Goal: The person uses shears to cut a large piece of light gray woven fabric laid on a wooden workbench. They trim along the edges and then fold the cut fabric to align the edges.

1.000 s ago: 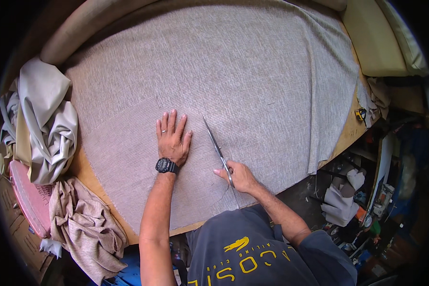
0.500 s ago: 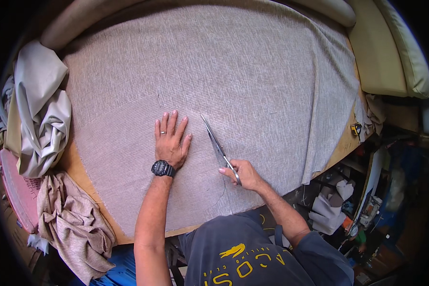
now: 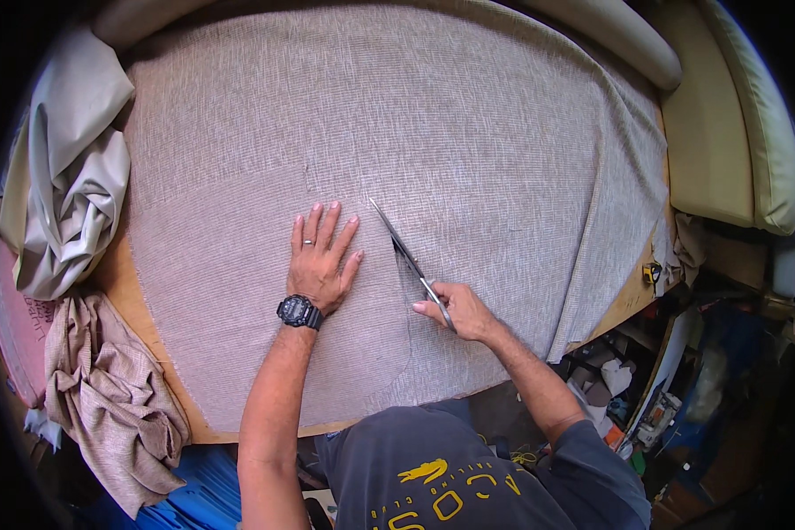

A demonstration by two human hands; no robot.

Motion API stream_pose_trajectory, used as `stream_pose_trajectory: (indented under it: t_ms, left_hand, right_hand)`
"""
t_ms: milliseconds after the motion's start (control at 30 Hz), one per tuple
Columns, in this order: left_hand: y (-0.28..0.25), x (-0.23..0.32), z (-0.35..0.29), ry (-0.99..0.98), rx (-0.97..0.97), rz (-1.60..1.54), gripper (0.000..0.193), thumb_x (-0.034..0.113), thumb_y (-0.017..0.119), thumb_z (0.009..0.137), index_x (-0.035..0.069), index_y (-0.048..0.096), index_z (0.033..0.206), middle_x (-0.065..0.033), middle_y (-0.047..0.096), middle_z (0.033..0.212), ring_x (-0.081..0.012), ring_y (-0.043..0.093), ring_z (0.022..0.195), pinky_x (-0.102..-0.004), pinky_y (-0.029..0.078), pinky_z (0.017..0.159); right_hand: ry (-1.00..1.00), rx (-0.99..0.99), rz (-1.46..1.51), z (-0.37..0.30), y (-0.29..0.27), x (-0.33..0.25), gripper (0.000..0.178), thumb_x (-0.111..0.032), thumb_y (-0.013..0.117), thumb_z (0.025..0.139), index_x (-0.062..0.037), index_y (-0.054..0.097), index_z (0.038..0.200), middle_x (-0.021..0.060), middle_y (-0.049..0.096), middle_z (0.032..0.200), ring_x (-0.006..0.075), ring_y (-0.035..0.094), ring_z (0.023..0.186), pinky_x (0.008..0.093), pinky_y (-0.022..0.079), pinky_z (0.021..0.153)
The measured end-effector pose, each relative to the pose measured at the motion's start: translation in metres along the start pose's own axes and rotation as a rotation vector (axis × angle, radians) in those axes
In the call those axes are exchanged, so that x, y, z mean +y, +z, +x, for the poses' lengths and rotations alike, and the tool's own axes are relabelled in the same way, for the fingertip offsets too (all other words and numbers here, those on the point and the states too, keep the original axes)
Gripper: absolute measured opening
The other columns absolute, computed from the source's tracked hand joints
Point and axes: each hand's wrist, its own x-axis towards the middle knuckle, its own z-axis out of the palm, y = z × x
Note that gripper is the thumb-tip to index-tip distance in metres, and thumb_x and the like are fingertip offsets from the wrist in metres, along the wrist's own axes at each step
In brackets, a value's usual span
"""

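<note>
A large sheet of beige-grey woven fabric [image 3: 468, 115] is spread over the table. On its near left part lies a smoother, finely striped fabric piece [image 3: 230, 283]. My left hand [image 3: 323, 261] rests flat on that piece, fingers spread, with a black watch on the wrist. My right hand [image 3: 458, 311] grips the handles of a pair of long metal scissors [image 3: 406, 253]. Their blades point away and to the left, along the piece's right edge, and look nearly together. A dark slit shows beside the blades, and a cut line runs from there toward the table's near edge.
Crumpled pale cloth [image 3: 79, 185] and a bunched beige cloth [image 3: 106, 380] hang at the left. A fabric roll [image 3: 592, 40] lies along the far edge. Olive cushions [image 3: 715, 132] stand at the far right, above a yellow tape measure [image 3: 651, 273] on the table's right edge.
The scissor blades have come closer together, and the right hand with them has shifted slightly away. The left hand stays flat on the fabric. The whole view has tilted a little.
</note>
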Motion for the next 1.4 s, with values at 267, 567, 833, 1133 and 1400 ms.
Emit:
stream_pose_trajectory:
  t_ms: [267, 567, 833, 1133, 1400]
  left_hand:
    - [-0.001, -0.001, 0.0, 0.0, 0.004, -0.009, 0.051, 0.033, 0.061, 0.093, 0.016, 0.055, 0.14, -0.0113, 0.039, 0.155, -0.0322, 0.03, 0.146, -0.0523, 0.018, 0.122]
    - [0.001, -0.003, -0.001, 0.001, 0.03, -0.033, 0.05, 0.032, 0.063, 0.091, 0.016, 0.057, 0.138, -0.0116, 0.041, 0.154, -0.0322, 0.032, 0.146, -0.0525, 0.02, 0.121]
    - [0.001, -0.004, 0.0, 0.003, 0.036, -0.043, 0.05, 0.032, 0.065, 0.09, 0.016, 0.058, 0.137, -0.0117, 0.041, 0.154, -0.0331, 0.033, 0.145, -0.0532, 0.021, 0.12]
    - [0.001, -0.004, -0.001, 0.016, 0.077, -0.054, 0.049, 0.031, 0.069, 0.088, 0.017, 0.06, 0.134, -0.0128, 0.043, 0.152, -0.0334, 0.035, 0.144, -0.0535, 0.023, 0.119]
    - [0.004, -0.006, -0.001, 0.021, 0.069, -0.052, 0.051, 0.033, 0.069, 0.088, 0.02, 0.059, 0.136, -0.0129, 0.044, 0.151, -0.0325, 0.035, 0.144, -0.0547, 0.025, 0.118]
  right_hand:
    - [-0.046, -0.049, -0.208, 0.009, -0.039, -0.002, 0.052, -0.052, 0.073, 0.087, -0.0044, 0.062, 0.07, -0.0012, 0.05, 0.053, 0.0102, 0.046, 0.051, 0.0323, 0.036, 0.048]
    - [-0.063, -0.103, -0.543, 0.027, -0.061, -0.032, 0.068, -0.071, 0.069, 0.078, -0.004, 0.061, 0.073, 0.0055, 0.054, 0.058, 0.0186, 0.053, 0.055, 0.0391, 0.041, 0.052]
    - [-0.215, -0.06, -0.49, 0.033, -0.068, -0.019, 0.069, -0.071, 0.063, 0.083, -0.0033, 0.061, 0.07, 0.0064, 0.054, 0.051, 0.0211, 0.053, 0.048, 0.0424, 0.043, 0.051]
    - [-0.255, -0.06, -0.76, 0.045, -0.076, -0.054, 0.069, -0.071, 0.062, 0.084, -0.0023, 0.062, 0.074, 0.0092, 0.057, 0.053, 0.0265, 0.06, 0.051, 0.0441, 0.05, 0.055]
    - [-0.223, -0.132, -0.763, 0.056, -0.085, -0.051, 0.068, -0.071, 0.061, 0.085, -0.003, 0.063, 0.076, 0.0088, 0.058, 0.054, 0.0229, 0.062, 0.053, 0.0414, 0.051, 0.053]
